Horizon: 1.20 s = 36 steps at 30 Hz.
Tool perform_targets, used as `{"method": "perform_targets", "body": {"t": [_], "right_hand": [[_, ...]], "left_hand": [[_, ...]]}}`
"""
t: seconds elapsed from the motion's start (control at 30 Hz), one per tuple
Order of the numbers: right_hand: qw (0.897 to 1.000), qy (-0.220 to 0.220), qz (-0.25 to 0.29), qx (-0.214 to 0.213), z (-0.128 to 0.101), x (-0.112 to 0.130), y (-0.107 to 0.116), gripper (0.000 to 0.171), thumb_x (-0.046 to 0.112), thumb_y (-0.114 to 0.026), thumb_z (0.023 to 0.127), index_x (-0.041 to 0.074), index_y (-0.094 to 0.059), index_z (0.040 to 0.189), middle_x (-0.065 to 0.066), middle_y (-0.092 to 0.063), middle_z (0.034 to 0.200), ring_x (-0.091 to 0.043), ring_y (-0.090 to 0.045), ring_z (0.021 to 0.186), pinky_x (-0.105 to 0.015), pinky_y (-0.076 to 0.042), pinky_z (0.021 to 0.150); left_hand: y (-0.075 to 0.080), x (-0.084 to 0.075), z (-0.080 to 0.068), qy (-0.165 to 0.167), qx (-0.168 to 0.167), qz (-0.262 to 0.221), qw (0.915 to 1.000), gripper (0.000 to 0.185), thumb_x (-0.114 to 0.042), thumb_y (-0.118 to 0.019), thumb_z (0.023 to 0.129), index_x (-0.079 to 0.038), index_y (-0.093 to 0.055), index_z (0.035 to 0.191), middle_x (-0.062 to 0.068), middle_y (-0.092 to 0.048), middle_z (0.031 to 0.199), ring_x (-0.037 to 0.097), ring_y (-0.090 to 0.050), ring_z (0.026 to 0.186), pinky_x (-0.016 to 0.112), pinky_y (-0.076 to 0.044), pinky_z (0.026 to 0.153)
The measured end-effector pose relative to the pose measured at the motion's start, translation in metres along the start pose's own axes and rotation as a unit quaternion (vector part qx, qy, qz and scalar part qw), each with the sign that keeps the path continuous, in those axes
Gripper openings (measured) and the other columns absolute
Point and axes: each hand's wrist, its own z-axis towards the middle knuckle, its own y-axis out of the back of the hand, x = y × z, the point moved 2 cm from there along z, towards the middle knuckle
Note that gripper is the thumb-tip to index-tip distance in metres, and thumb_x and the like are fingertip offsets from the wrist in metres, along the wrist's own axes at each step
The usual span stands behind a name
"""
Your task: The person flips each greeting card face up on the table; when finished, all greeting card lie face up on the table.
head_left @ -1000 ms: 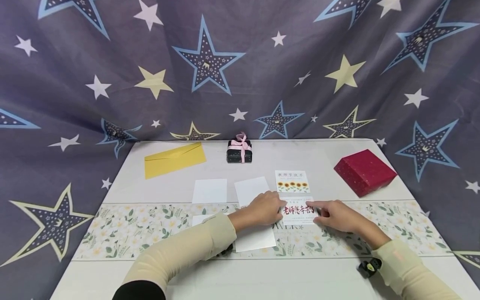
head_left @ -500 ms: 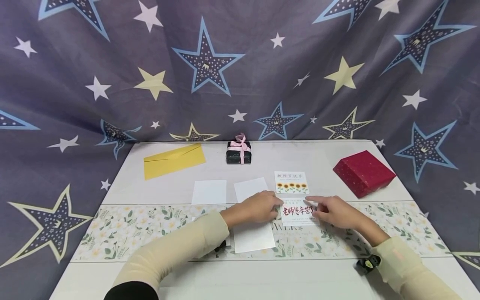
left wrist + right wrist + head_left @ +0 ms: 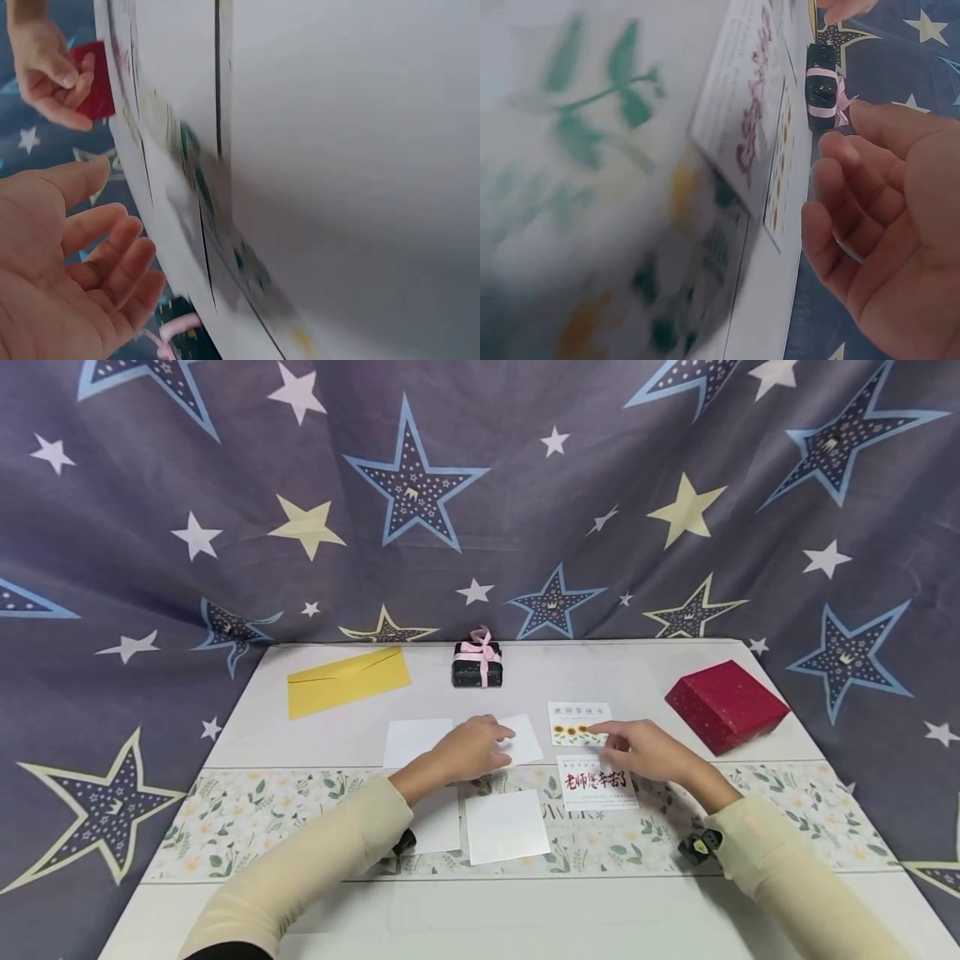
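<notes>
My left hand (image 3: 471,748) is over the blank white cards, overlapping the back-right white card (image 3: 525,737) and the back-left white card (image 3: 408,739). Its fingers are loosely bent and grip nothing; the left wrist view shows the bare palm. My right hand (image 3: 647,750) is above two printed cards, index finger stretched over the sunflower card (image 3: 564,712). The right wrist view shows no object in its fingers (image 3: 840,191). Below it lies a card with red lettering (image 3: 596,787). Nearer me lie a front-left white card (image 3: 433,827) and a front-right white card (image 3: 507,828).
A yellow envelope (image 3: 348,683) lies at the back left. At the back middle stands a small black gift box (image 3: 468,675) with a pink ribbon. A red box (image 3: 727,702) sits at the right. Starry cloth (image 3: 480,510) hangs behind the table (image 3: 480,918).
Both hands have left the red-lettered card, which lies flat. My left hand has moved left over the blank cards, and my right hand has shifted up and left over the sunflower card.
</notes>
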Motion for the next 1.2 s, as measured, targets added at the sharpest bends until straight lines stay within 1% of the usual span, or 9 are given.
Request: {"method": "perform_targets", "body": {"t": [0.07, 0.23, 0.33, 0.4, 0.57, 0.7, 0.83, 1.0, 1.2], "right_hand": [[1.0, -0.003, 0.006, -0.004, 0.009, 0.003, -0.003, 0.045, 0.013, -0.069, 0.095, 0.003, -0.062, 0.138, 0.003, -0.069, 0.086, -0.007, -0.056, 0.067, -0.023, -0.048, 0.061], [1.0, -0.012, 0.01, -0.007, 0.029, 0.009, -0.013, 0.044, 0.016, -0.069, 0.095, 0.005, -0.063, 0.137, 0.001, -0.07, 0.089, -0.009, -0.058, 0.071, -0.024, -0.049, 0.066], [1.0, -0.003, 0.009, -0.01, 0.042, 0.013, -0.018, 0.043, 0.016, -0.068, 0.096, 0.006, -0.063, 0.137, 0.002, -0.07, 0.089, -0.008, -0.059, 0.073, -0.026, -0.05, 0.07], [1.0, 0.011, 0.01, -0.011, 0.049, 0.016, -0.021, 0.042, 0.013, -0.068, 0.096, 0.004, -0.063, 0.137, 0.002, -0.071, 0.09, -0.006, -0.059, 0.073, -0.026, -0.051, 0.071], [1.0, 0.015, 0.016, -0.006, 0.067, 0.024, -0.029, 0.044, 0.01, -0.069, 0.095, 0.003, -0.062, 0.137, 0.001, -0.072, 0.091, -0.006, -0.059, 0.074, -0.027, -0.051, 0.074], [1.0, 0.006, 0.013, -0.014, 0.082, 0.028, -0.035, 0.046, 0.012, -0.069, 0.094, 0.005, -0.062, 0.139, 0.001, -0.072, 0.092, -0.007, -0.06, 0.075, -0.028, -0.052, 0.075], [1.0, -0.011, 0.018, -0.005, 0.093, 0.03, -0.043, 0.05, 0.014, -0.069, 0.095, 0.007, -0.059, 0.143, 0.002, -0.071, 0.088, -0.008, -0.057, 0.072, -0.027, -0.05, 0.072], [0.998, -0.055, 0.014, 0.014, 0.099, 0.03, -0.049, 0.053, 0.019, -0.069, 0.096, 0.011, -0.056, 0.146, 0.001, -0.063, 0.075, -0.011, -0.049, 0.062, -0.025, -0.043, 0.064], [0.997, -0.079, 0.002, 0.014, 0.104, 0.032, -0.052, 0.054, 0.022, -0.07, 0.095, 0.013, -0.056, 0.147, 0.001, -0.059, 0.071, -0.012, -0.047, 0.062, -0.026, -0.042, 0.066]], "left_hand": [[0.005, 0.008, -0.004, 0.016, -0.008, -0.005, 0.9998, 0.044, -0.026, -0.072, 0.095, -0.008, -0.066, 0.135, 0.012, -0.068, 0.124, 0.027, -0.063, 0.115, 0.042, -0.052, 0.103], [0.012, 0.024, -0.016, 0.047, -0.019, 0.012, 0.9986, 0.048, -0.03, -0.074, 0.094, -0.008, -0.065, 0.136, 0.013, -0.068, 0.125, 0.03, -0.062, 0.118, 0.043, -0.051, 0.104], [0.01, 0.029, -0.022, 0.053, -0.027, 0.025, 0.9979, 0.049, -0.03, -0.075, 0.092, -0.007, -0.066, 0.135, 0.014, -0.068, 0.123, 0.031, -0.063, 0.114, 0.045, -0.053, 0.1], [0.005, 0.032, -0.025, 0.056, -0.028, 0.036, 0.9974, 0.049, -0.031, -0.076, 0.092, -0.006, -0.066, 0.134, 0.015, -0.067, 0.123, 0.031, -0.064, 0.112, 0.046, -0.054, 0.098], [-0.011, 0.033, -0.032, 0.063, -0.025, 0.056, 0.9961, 0.053, -0.036, -0.075, 0.092, -0.004, -0.065, 0.134, 0.016, -0.065, 0.125, 0.033, -0.063, 0.114, 0.048, -0.055, 0.095], [-0.018, 0.031, -0.033, 0.069, -0.029, 0.084, 0.9936, 0.057, -0.041, -0.074, 0.092, -0.004, -0.065, 0.134, 0.015, -0.065, 0.126, 0.032, -0.062, 0.114, 0.047, -0.055, 0.092], [-0.02, 0.028, -0.031, 0.072, -0.033, 0.114, 0.9903, 0.057, -0.044, -0.073, 0.092, -0.005, -0.067, 0.133, 0.013, -0.065, 0.124, 0.03, -0.061, 0.111, 0.045, -0.056, 0.088], [-0.019, 0.026, -0.03, 0.077, -0.032, 0.133, 0.9876, 0.053, -0.045, -0.073, 0.092, -0.007, -0.069, 0.128, 0.012, -0.064, 0.123, 0.03, -0.061, 0.108, 0.044, -0.056, 0.084], [-0.017, 0.024, -0.028, 0.087, -0.029, 0.152, 0.9842, 0.053, -0.048, -0.075, 0.089, -0.009, -0.072, 0.124, 0.012, -0.065, 0.122, 0.029, -0.063, 0.107, 0.044, -0.057, 0.082]]}}
